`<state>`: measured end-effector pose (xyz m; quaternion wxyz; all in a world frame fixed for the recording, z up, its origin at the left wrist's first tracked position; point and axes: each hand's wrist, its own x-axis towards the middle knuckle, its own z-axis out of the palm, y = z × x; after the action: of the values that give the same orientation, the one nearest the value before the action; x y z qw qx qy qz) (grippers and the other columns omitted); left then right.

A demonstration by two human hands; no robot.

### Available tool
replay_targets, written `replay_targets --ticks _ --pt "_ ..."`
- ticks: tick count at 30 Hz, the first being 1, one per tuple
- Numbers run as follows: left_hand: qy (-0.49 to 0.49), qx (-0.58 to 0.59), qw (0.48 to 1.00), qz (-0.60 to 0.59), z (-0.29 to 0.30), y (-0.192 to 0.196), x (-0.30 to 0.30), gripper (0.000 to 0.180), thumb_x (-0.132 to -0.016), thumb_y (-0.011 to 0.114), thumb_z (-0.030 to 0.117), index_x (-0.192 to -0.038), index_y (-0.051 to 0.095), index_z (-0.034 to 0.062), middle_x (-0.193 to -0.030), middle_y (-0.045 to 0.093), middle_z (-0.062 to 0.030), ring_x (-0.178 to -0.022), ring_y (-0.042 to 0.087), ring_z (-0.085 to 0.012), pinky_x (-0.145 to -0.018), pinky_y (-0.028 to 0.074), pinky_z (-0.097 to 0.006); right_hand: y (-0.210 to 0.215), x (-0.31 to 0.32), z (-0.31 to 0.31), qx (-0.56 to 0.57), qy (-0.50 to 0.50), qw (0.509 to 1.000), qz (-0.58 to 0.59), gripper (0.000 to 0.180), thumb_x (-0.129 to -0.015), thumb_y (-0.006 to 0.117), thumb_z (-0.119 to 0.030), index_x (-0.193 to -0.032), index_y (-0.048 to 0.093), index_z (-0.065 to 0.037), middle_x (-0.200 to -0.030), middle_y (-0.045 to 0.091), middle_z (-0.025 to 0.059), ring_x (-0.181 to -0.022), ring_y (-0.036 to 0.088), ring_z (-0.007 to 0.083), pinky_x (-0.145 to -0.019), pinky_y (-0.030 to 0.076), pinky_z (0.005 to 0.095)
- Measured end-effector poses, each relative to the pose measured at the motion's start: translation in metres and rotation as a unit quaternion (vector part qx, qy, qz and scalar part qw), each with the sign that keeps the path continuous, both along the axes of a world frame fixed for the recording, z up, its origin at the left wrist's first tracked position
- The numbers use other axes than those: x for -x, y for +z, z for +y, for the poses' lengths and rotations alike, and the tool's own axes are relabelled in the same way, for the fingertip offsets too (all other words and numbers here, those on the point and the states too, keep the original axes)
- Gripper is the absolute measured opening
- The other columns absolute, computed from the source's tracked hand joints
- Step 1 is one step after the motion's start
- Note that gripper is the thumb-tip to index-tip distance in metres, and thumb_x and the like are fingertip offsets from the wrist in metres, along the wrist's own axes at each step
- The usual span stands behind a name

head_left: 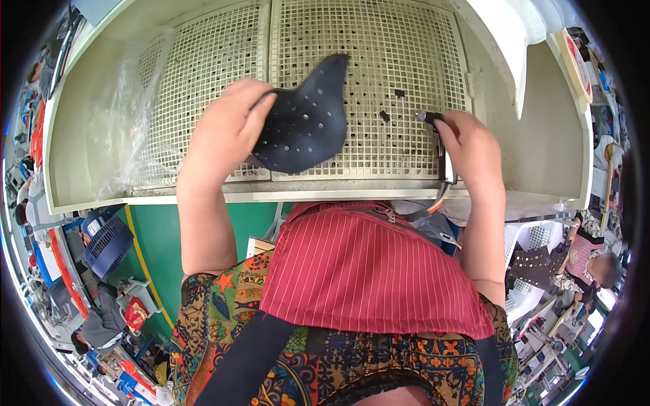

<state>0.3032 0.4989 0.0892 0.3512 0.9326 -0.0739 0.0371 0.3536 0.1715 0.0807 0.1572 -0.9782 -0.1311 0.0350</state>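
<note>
My left hand (233,122) grips the left edge of a black, leather-like piece (305,128), thumb on top. Rounded at its lower end, the piece tapers to a point at the upper right and has scattered small pale dots, either holes or studs. It is over a cream grid surface (379,40). To the right, my right hand (472,145) is closed around a slim black-and-white tool (443,152) with a metal tip pointing left. A reddish end shows below the fingers. Two small black scraps, an upper one (399,93) and a lower one (384,117), lie near the tip.
Pale side walls and a front rim (338,194) enclose the grid. Clear plastic film (128,128) lies along its left side. A white curved panel (504,40) hangs at the upper right, near a tape roll (574,64). A blue fan (108,245) stands at left; people work on both sides.
</note>
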Motion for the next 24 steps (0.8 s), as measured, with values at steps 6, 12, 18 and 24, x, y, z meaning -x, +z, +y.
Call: replay_targets --ticks 6,12,18,24 --pt "-0.056 0.017 0.997 -0.048 -0.026 0.002 -0.013 0.013 -0.087 0.054 0.01 -0.094 0.057 -0.0001 -0.088 0.054 -0.0145 -0.085 0.054 -0.0318 -0.075 0.044 -0.037 0.005 -0.026 0.111 -0.198 0.342 0.907 -0.143 0.027 -0.077 0.064 -0.015 -0.102 0.059 -0.004 -0.095 0.063 0.0129 -0.093 0.059 0.0313 -0.083 0.046 0.0427" --pt "0.201 0.12 0.942 -0.24 -0.012 -0.026 0.018 0.058 -0.083 0.065 0.022 -0.13 0.04 0.0002 -0.129 0.044 -0.0187 -0.118 0.046 -0.0311 -0.1 0.036 -0.039 0.003 -0.038 0.139 -0.242 0.232 0.939 -0.074 0.019 -0.08 0.055 -0.016 -0.091 0.063 -0.003 -0.078 0.062 0.0152 -0.072 0.061 0.0318 -0.065 0.05 0.0403" --pt "0.365 0.439 0.82 0.024 -0.027 -0.07 0.083 0.064 -0.093 0.051 0.038 -0.139 0.027 0.0009 -0.139 0.035 -0.0165 -0.125 0.04 -0.028 -0.103 0.033 -0.042 0.027 -0.049 0.144 -0.332 0.143 0.931 0.05 0.022 -0.081 0.053 -0.016 -0.093 0.064 -0.001 -0.076 0.064 0.0166 -0.069 0.063 0.0296 -0.067 0.05 0.0359" --pt "0.221 0.702 0.63 0.247 -0.031 -0.081 0.093 0.051 -0.096 0.043 0.037 -0.131 0.039 0.0015 -0.124 0.052 -0.0135 -0.115 0.049 -0.024 -0.096 0.039 -0.04 0.028 -0.041 0.146 -0.327 0.131 0.933 0.071 0.025 -0.082 0.053 -0.017 -0.096 0.064 -0.001 -0.075 0.065 0.0165 -0.069 0.063 0.0268 -0.066 0.05 0.0345"
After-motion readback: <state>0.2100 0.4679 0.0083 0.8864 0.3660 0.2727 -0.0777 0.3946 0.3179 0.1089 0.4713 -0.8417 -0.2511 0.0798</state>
